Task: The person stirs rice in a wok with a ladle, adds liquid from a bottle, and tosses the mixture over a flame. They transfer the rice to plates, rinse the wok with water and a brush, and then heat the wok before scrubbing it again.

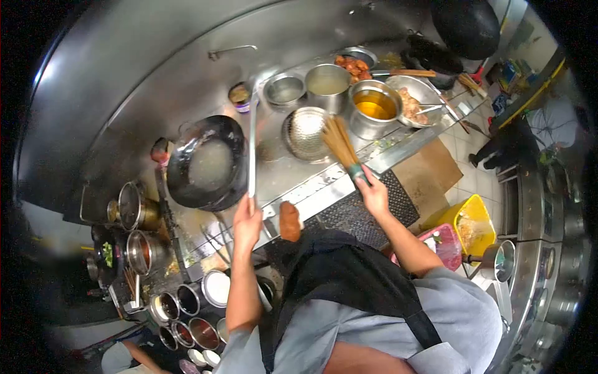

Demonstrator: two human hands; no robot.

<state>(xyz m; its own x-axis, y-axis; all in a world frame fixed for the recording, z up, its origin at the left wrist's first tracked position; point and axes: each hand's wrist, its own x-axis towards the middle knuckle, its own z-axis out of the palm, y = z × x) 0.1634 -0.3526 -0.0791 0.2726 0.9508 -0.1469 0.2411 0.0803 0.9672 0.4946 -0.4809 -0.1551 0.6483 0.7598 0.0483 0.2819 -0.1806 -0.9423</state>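
My left hand (247, 227) is closed around the lower end of a long metal tool (252, 143). Its shaft points away from me past the wok's right side, and I cannot make out the kind of its far end. A bamboo wok brush (339, 143) with a green binding is gripped in my right hand (375, 196). The brush's bristles tilt up and left, close to the shiny dimpled metal bowl (305, 133). Left of the metal tool sits a black wok (177, 177) with cloudy liquid (212, 163) in it.
A pot of amber liquid (375, 106), another metal pot (327, 86) and a bowl of pale meat pieces (411, 103) stand along the back right. Several containers (204, 332) sit at lower left. A yellow bin (476, 221) stands on the right; another person (551, 128) is beyond.
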